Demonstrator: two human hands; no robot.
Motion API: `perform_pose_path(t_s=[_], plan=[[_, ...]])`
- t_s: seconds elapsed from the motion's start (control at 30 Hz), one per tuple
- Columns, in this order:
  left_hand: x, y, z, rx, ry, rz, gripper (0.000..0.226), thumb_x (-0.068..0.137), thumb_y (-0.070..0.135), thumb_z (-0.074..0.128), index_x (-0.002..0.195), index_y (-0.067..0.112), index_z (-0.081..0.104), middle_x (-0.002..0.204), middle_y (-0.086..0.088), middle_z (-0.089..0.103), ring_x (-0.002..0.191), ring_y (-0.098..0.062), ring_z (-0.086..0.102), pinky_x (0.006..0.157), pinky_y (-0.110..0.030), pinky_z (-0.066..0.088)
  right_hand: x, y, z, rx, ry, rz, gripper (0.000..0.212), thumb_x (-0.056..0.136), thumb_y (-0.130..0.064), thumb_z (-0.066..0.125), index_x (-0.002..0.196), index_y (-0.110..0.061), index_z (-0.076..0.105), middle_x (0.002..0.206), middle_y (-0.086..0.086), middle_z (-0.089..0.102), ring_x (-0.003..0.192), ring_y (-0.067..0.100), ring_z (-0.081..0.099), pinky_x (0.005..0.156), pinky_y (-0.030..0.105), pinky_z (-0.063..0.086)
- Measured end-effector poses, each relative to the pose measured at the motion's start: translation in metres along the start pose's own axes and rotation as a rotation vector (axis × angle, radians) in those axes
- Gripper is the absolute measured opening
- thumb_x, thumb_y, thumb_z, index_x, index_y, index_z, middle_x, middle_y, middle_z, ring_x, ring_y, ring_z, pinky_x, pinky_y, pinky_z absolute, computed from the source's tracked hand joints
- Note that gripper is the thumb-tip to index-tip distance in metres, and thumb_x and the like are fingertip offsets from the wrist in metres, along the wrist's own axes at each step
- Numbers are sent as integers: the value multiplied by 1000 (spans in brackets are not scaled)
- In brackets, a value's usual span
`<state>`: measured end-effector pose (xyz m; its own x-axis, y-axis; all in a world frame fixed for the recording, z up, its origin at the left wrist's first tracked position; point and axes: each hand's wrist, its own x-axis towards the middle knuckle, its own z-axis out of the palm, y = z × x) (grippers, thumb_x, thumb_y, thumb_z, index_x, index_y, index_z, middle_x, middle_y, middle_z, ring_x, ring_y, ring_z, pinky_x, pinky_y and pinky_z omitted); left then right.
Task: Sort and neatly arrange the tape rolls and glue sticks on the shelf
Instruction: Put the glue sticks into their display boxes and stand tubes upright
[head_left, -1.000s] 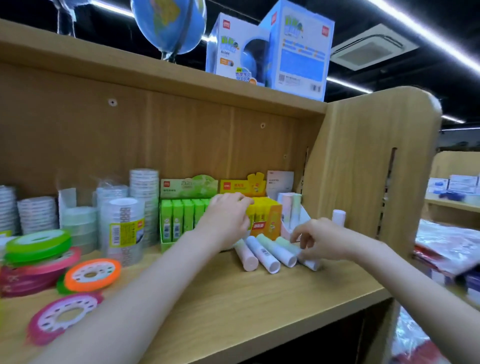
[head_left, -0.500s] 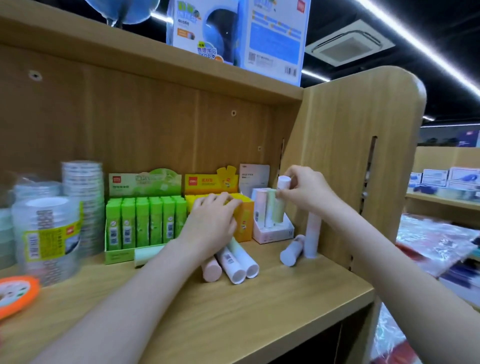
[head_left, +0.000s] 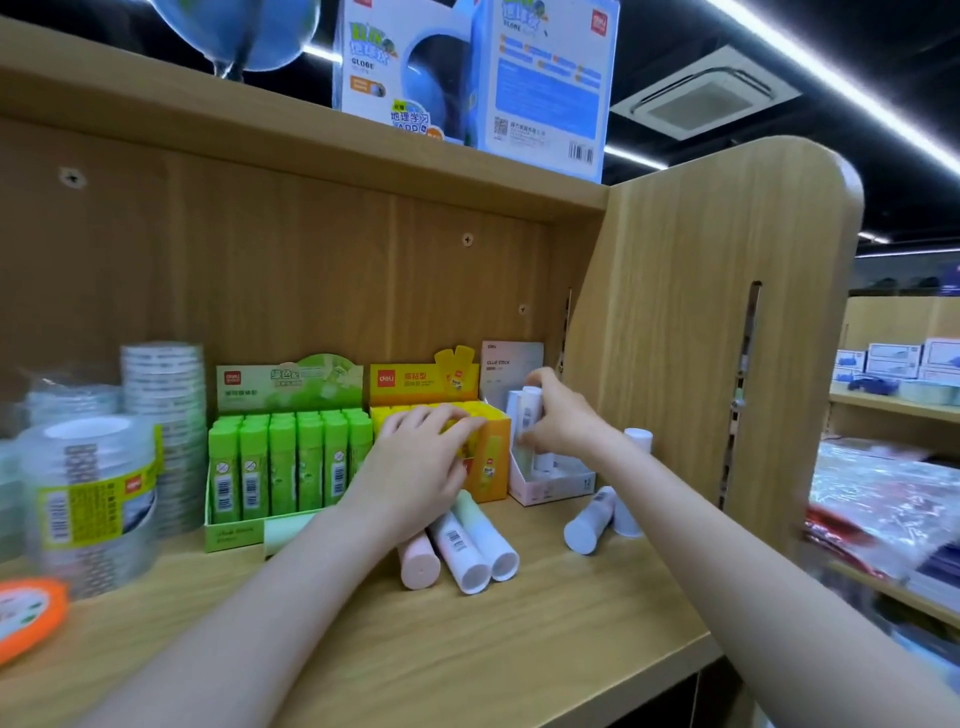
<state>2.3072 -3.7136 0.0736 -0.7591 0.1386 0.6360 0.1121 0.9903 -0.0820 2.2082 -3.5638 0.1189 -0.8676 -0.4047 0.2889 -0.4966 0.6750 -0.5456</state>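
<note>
Two hands reach in: right hand (head_left: 558, 415) grips a glue stick (head_left: 529, 415), left hand (head_left: 421, 467) lies spread.

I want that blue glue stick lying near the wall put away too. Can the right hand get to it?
Probably yes. The blue glue stick lies bare on the shelf just below the right hand, nothing covering it. But that hand grips another stick, so it must release first.

Wooden shelf (head_left: 519, 649) carrying stock. Clear tape stacks (head_left: 88, 493) standing far left, orange tape roll (head_left: 26, 613) lying at near left edge. Green glue box (head_left: 280, 457), yellow glue box (head_left: 483, 452), pink-white box (head_left: 556, 486) sitting in row along back. Loose glue sticks (head_left: 462, 545) lying near centre; two more (head_left: 597, 519) resting right.
</note>
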Motion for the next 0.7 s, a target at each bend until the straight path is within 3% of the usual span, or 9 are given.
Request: perform_pose_path(t_s=[0.1, 0.23, 0.33, 0.37, 0.43, 0.5, 0.57, 0.7], plan=[[-1, 0, 1, -3, -2, -5, 60, 80, 32, 25, 139, 29, 39, 136, 6, 44, 126, -16, 39, 105, -31, 24, -5, 2, -14, 143, 85, -73, 61, 92, -13, 52, 141, -26, 17, 118, 13, 50, 86, 23, 56, 75, 39, 53], [-1, 2, 2, -7, 16, -7, 57, 81, 30, 29, 135, 26, 45, 132, 3, 49, 122, -20, 44, 102, -34, 28, -16, 0, -31, 143, 65, -170, 63, 97, -8, 39, 146, -30, 5, 131, 16, 45, 86, 23, 56, 73, 40, 54], [-1, 2, 1, -3, 16, -7, 57, 81, 30, 29, 136, 26, 45, 132, 3, 49, 121, -20, 44, 102, -34, 28, -18, -6, -45, 155, 155, -212, 62, 99, -14, 37, 148, -32, 3, 138, 15, 36, 72, 23, 60, 60, 29, 55], [-1, 2, 1, 1, 13, -8, 57, 81, 31, 28, 136, 26, 44, 132, 3, 48, 122, -20, 43, 103, -34, 27, -14, -7, -51, 56, 195, -228, 62, 98, -18, 42, 148, -30, 8, 135, 13, 39, 73, 21, 57, 61, 26, 51], [-1, 3, 0, 7, 11, -11, 57, 82, 31, 27, 138, 27, 42, 134, 4, 47, 123, -19, 42, 103, -33, 27, -8, -6, -63, -180, 164, -232, 53, 89, -21, 58, 138, -25, 36, 117, 10, 51, 81, 21, 54, 66, 29, 48], [-1, 3, 0, 16, 13, -12, 53, 86, 29, 29, 138, 27, 40, 135, 4, 46, 123, -19, 41, 103, -33, 26, -2, -6, -68, -351, 72, -153, 30, 77, -22, 72, 103, -20, 56, 101, 6, 58, 80, 21, 57, 61, 28, 46], [-1, 3, 1, 20, 19, -9, 52, 87, 29, 30, 138, 27, 40, 135, 4, 45, 122, -19, 41, 102, -33, 26, 3, -5, -63, -467, 6, -83, 31, 68, -22, 80, 86, -18, 56, 95, 4, 58, 82, 21, 59, 59, 27, 46], [-1, 1, 2, 29, 16, 0, 47, 94, 25, 37, 141, 29, 34, 139, 6, 40, 126, -16, 36, 104, -30, 22, 17, -5, -49, -569, -71, -61, 25, 72, -6, 74, 91, -18, 63, 109, 6, 56, 95, 24, 59, 71, 31, 54]])
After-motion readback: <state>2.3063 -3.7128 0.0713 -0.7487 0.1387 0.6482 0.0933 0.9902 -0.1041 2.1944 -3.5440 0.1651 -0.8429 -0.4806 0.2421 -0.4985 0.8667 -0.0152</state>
